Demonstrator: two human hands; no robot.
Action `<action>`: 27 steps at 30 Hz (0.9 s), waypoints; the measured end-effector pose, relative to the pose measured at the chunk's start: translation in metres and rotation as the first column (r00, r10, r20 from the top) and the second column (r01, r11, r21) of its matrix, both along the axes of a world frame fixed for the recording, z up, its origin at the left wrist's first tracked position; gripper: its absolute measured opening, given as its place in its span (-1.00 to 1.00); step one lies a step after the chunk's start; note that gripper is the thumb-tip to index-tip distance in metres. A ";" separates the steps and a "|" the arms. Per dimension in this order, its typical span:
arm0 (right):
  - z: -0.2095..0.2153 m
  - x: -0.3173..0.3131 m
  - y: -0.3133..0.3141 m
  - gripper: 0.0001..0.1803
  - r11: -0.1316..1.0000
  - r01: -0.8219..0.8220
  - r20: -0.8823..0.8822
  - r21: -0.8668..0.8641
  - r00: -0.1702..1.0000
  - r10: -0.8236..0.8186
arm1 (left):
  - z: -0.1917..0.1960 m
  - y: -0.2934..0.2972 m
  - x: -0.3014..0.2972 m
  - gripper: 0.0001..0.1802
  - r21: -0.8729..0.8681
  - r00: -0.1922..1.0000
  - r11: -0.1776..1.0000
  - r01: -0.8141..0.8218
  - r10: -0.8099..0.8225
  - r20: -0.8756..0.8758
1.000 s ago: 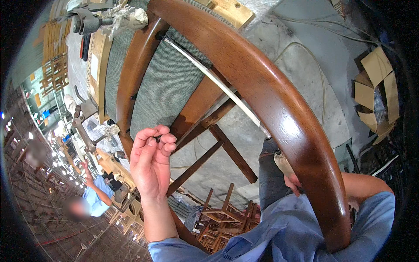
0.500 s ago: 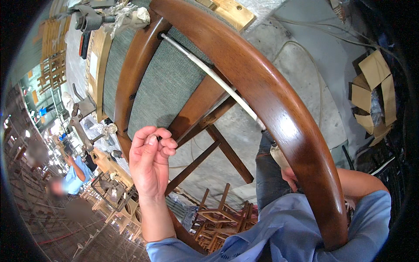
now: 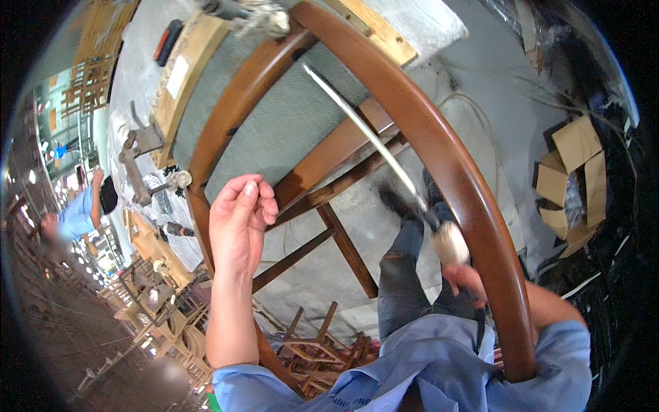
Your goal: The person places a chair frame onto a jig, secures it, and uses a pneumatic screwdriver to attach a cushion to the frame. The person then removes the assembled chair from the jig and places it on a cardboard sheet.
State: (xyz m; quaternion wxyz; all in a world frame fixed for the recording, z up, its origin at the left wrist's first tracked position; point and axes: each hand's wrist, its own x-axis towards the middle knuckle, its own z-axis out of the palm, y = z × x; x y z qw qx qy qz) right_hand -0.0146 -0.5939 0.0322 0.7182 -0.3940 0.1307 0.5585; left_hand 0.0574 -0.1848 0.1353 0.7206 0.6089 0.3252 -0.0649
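Observation:
A dark brown wooden chair frame [image 3: 439,134] curves in front of me, its grey-green fabric panel [image 3: 274,127] behind a side rail [image 3: 240,96]. My right hand [image 3: 467,281] is closed on the pale, wrapped handle of a long screwdriver [image 3: 371,134], partly behind the curved rail. The metal shaft slants up leftward, and its tip is close to the side rail by a dark hole. My left hand [image 3: 240,209] is raised over the fabric's lower edge, fingers curled and thumb pressed against them. What they pinch, if anything, is hidden.
Clamps [image 3: 141,147] with wrapped ends stand by a wooden block frame [image 3: 182,79] at the left. An open cardboard box [image 3: 576,182] lies on the floor at right. Chair frames [image 3: 322,343] are stacked below; another person [image 3: 82,209] is at far left.
The screwdriver's tip has come away from the hole in the side rail, and its handle has moved slightly down. The small dark piece between my left fingers no longer shows.

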 end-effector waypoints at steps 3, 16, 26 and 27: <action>0.056 0.001 0.011 -0.53 0.956 -0.186 0.458 -0.225 0.846 0.273 | 0.003 0.005 0.000 -0.80 -0.001 0.999 1.000 -0.023 0.023 0.037; 0.051 -0.068 0.076 -0.59 0.972 -0.226 0.354 -0.062 0.906 0.233 | 0.003 0.019 0.002 -0.78 0.050 0.997 0.999 0.017 -0.020 0.072; 0.004 -0.052 0.070 -0.39 0.879 -0.089 -0.207 0.468 0.956 0.207 | -0.003 0.036 0.002 -0.74 0.167 0.985 0.971 0.170 -0.163 -0.056; 0.004 -0.053 0.074 -0.38 0.893 -0.092 -0.176 0.440 0.967 0.186 | -0.006 0.036 0.002 -0.74 0.162 0.982 0.969 0.186 -0.178 -0.058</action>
